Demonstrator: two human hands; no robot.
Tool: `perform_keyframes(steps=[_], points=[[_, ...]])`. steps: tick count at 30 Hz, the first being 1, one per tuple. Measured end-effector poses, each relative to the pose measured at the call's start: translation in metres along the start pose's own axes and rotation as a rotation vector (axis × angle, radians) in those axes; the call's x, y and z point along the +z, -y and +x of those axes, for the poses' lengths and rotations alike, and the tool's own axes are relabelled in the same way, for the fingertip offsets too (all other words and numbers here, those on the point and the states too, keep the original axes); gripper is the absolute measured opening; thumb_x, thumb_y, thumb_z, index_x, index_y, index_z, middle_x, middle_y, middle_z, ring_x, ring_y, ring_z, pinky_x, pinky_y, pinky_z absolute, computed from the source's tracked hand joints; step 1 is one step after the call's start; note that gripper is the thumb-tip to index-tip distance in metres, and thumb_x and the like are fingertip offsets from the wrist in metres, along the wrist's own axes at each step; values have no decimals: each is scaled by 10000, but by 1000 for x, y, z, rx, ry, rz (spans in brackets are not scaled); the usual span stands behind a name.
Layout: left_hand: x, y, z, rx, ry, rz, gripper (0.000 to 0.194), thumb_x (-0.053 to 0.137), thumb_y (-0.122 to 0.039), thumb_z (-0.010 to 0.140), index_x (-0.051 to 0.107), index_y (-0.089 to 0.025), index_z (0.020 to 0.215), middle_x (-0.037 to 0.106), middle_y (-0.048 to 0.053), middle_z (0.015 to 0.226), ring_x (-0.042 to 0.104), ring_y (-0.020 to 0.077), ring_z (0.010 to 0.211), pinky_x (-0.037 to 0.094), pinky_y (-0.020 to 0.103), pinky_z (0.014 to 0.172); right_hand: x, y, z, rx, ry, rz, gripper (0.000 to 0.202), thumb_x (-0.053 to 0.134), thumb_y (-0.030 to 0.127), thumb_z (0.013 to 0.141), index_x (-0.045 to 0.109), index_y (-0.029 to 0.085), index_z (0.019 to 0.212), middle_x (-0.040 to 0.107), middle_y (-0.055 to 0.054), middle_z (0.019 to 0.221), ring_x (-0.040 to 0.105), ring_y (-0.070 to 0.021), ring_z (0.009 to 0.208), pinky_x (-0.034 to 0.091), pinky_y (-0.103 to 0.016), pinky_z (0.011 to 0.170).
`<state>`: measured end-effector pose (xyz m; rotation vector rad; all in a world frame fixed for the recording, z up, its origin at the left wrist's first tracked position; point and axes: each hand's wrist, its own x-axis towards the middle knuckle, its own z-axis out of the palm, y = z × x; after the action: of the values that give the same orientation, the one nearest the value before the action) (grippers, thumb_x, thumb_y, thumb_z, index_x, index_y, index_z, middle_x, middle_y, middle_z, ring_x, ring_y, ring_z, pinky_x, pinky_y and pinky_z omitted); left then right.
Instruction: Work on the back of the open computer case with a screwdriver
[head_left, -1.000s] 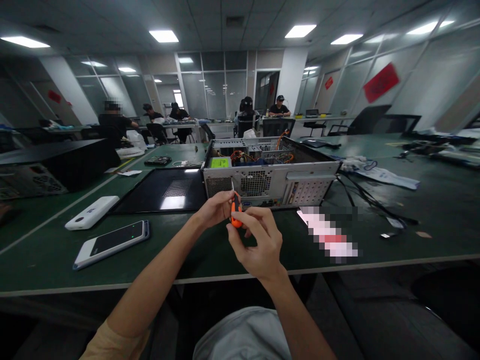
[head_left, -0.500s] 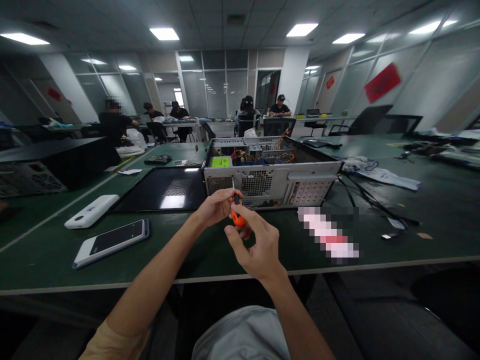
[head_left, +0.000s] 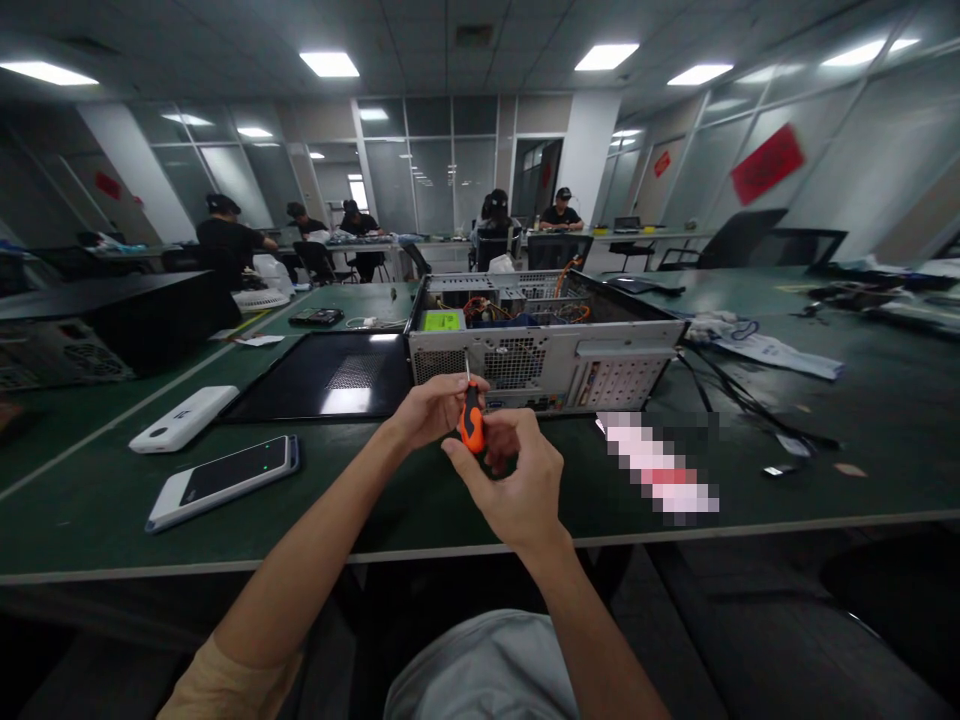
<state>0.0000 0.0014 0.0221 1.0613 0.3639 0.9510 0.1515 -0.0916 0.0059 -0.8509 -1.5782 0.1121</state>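
Observation:
An orange-and-black screwdriver stands between my hands with its thin metal shaft pointing up and away from me. My left hand pinches it near where the shaft meets the handle. Around the lower handle my right hand has its thumb and bent fingers, gripping it from the right; some fingertips are hidden. Just beyond lies an open computer case on its side, its grey back panel facing me. Inside show a power supply with a green label and coloured wires.
A black side panel lies left of the case, with a white power bank and a phone-like device nearer me. Another computer case stands far left. Black cables and a glove lie right. Several people sit behind.
My right index finger has moved off the top of the screwdriver handle to its right side, so more of the handle shows. My left hand stays nearly still.

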Motion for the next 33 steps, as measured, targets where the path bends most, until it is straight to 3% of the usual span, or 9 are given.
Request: perform_keyframes(steps=[3, 6, 8, 15, 20, 26, 33], points=[[-1, 1, 0, 29, -2, 32, 208, 751, -312, 818, 715, -112, 860, 700, 33, 690, 663, 132, 583, 531, 216, 580, -1, -2, -2, -102, 74, 41, 378, 682, 276, 910, 562, 247, 1267, 644, -9, 954, 577, -106, 638, 522, -235, 572], [-2, 2, 1, 34, -24, 49, 294, 803, -380, 791, 710, -102, 821, 671, 33, 652, 619, 108, 533, 502, 197, 542, 0, -3, -2, -182, 70, 29, 260, 644, 202, 935, 610, 238, 1191, 640, -8, 906, 564, -104, 638, 515, -230, 587], [-2, 3, 2, 18, -47, 38, 318, 797, -407, 794, 707, -103, 813, 660, 37, 646, 610, 110, 526, 501, 205, 536, 1, -2, -2, -179, 11, 5, 194, 690, 235, 925, 618, 226, 1104, 621, 15, 810, 542, -101, 601, 496, -226, 565], [-2, -1, 0, -16, -34, -45, 301, 689, -295, 782, 739, -77, 984, 721, 79, 759, 680, 175, 637, 557, 272, 608, 3, 1, -2, 0, -31, -44, 323, 776, 415, 858, 521, 225, 798, 512, 68, 649, 491, -86, 523, 424, -218, 517], [-3, 2, 1, 13, -51, -5, 200, 716, -279, 797, 727, -111, 905, 708, 46, 715, 665, 139, 582, 535, 225, 565, -1, 5, 2, 104, 57, 38, 354, 748, 432, 871, 492, 224, 740, 488, 73, 623, 471, -81, 519, 401, -212, 518], [-5, 5, 1, 26, -38, -25, 258, 734, -340, 797, 731, -111, 916, 710, 63, 734, 667, 150, 622, 544, 230, 570, 1, 10, 4, 312, 140, 269, 365, 724, 463, 870, 510, 216, 708, 474, 83, 570, 440, -73, 478, 359, -200, 461], [-1, 1, 0, 21, -10, -7, 187, 763, -263, 782, 723, -113, 885, 714, 44, 721, 678, 131, 603, 556, 213, 593, 2, 10, 1, 249, 153, 176, 446, 610, 494, 958, 454, 216, 647, 445, 72, 543, 422, -73, 482, 301, -218, 475]])
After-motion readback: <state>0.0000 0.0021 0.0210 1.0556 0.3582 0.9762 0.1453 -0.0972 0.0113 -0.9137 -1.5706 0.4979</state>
